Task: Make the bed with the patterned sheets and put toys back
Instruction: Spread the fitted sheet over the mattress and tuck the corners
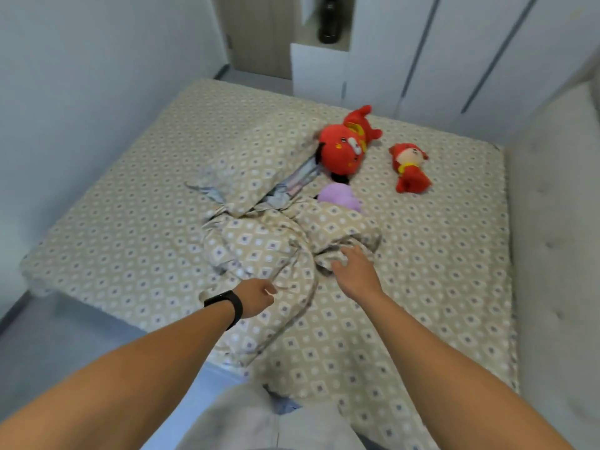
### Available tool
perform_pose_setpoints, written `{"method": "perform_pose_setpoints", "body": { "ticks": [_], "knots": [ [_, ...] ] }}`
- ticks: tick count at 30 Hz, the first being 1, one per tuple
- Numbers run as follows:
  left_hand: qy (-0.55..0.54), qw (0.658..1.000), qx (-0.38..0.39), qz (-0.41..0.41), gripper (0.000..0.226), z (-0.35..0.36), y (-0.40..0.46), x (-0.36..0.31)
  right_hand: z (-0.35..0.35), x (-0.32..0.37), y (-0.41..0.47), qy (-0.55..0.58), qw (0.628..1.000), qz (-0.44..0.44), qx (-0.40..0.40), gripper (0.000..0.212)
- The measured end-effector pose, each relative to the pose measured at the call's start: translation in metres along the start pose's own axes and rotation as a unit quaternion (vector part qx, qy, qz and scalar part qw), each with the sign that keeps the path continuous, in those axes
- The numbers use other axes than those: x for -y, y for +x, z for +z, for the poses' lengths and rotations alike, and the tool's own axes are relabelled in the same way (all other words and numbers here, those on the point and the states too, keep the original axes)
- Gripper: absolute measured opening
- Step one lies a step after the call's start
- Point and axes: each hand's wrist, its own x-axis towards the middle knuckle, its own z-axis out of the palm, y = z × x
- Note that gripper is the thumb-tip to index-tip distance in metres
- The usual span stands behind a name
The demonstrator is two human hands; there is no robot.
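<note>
A beige patterned duvet (259, 248) lies bunched in the middle of the bed (113, 222), which wears a matching fitted sheet. My left hand (256, 298), with a black band on the wrist, grips a fold at the duvet's near edge. My right hand (355, 271) has its fingers curled into the cloth a little to the right. A matching pillow (256, 160) lies behind the duvet. A large red plush toy (344, 144), a small red plush doll (409, 167) and a purple plush (339, 196), partly under the duvet, lie near the pillow.
A padded headboard (552, 238) runs along the right side of the bed. White wardrobe doors (470, 53) stand behind it, with a white nightstand (316, 69) and a dark bottle (331, 21) in the niche. The wall is close on the left; blue-grey floor (65, 336) lies at lower left.
</note>
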Motion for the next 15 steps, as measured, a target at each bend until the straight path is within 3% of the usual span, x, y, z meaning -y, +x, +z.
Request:
{"method": "perform_pose_setpoints", "body": {
  "ticks": [6,9,15],
  "knots": [
    [-0.105,0.992,-0.069,-0.025,0.027,-0.029,-0.028,0.077,0.074,0.083,0.020,-0.060,0.988,-0.033,0.142,0.044],
    [-0.130,0.988,-0.076,-0.025,0.030,-0.048,-0.028,0.112,0.115,0.112,0.045,-0.109,0.979,-0.022,0.169,0.037],
    [-0.215,0.973,-0.072,-0.033,0.023,-0.085,-0.005,0.209,0.192,0.166,0.122,-0.177,0.978,0.016,0.110,0.057]
  ]
}}
